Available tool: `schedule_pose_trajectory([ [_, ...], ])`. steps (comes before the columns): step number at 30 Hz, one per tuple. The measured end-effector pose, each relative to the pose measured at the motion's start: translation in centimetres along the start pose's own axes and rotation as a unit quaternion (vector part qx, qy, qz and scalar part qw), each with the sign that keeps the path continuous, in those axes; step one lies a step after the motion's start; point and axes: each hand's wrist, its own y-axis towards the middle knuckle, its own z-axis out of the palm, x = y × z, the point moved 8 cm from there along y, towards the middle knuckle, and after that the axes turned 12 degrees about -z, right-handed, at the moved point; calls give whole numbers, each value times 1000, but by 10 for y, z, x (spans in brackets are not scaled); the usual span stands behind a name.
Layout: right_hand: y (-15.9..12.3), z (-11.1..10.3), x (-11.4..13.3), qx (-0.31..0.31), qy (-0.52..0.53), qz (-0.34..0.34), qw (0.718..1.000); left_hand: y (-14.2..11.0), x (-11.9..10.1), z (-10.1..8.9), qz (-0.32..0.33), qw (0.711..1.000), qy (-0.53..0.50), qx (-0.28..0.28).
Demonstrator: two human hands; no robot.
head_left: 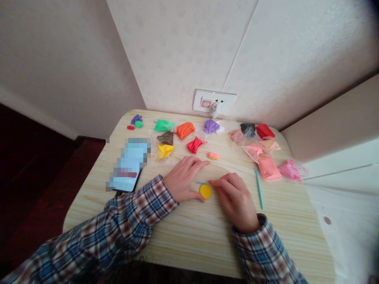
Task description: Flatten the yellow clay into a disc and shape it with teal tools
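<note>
A flat yellow clay disc (205,191) lies on the table between my hands. My left hand (185,179) is open beside it, fingers stretched out above and thumb by the disc's lower left edge; whether the thumb touches it I cannot tell. Between thumb and fingertips, my right hand (237,201) pinches a thin light-blue clay tool (202,182), whose tip points left over the disc's far edge. Beyond the hands sits a small pink-and-yellow clay piece (213,156). A teal clay tool (259,189) lies to the right of my right hand.
Several bags of coloured clay, among them a yellow bag (165,151) and a coral bag (269,168), are spread along the back and right. A phone (130,165) rests at the left. Small clay fruits (136,119) are at the back left. A wall socket (214,102) holds a plug.
</note>
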Motion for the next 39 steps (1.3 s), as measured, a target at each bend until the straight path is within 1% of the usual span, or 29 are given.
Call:
schedule_pose_trajectory([
  [3,-2,-3,-3,-13,-10,11,1000,1,0,0,0,1000,0,3],
  [8,4,7,3,26,14,-2,1000,1,-1,1,-2,1000,6,0],
  [14,-3,-4,-3,-14,-5,23,1000,0,0,-1,-5,1000,-2,6],
  [20,3,8,5,34,16,0,999,1,0,1,-2,1000,0,9],
  [22,3,5,5,27,10,-1,1000,1,0,1,-2,1000,-1,11],
  [25,-2,-4,-1,-8,-9,14,1000,1,0,1,-6,1000,1,14],
  [27,-4,-5,-3,-13,-12,23,1000,1,0,0,-10,1000,4,13],
  [29,-2,-1,-1,4,-5,19,1000,1,0,0,-10,1000,4,12],
  [32,3,7,7,32,2,-8,999,1,0,0,-7,1000,1,11],
  [34,3,5,8,24,-4,-14,1000,0,0,0,-4,1000,1,8],
  [37,-3,-5,0,-15,-15,9,1000,0,0,0,-6,1000,5,7],
  [39,-6,-7,-4,-19,-12,25,999,0,0,1,-7,1000,6,8],
])
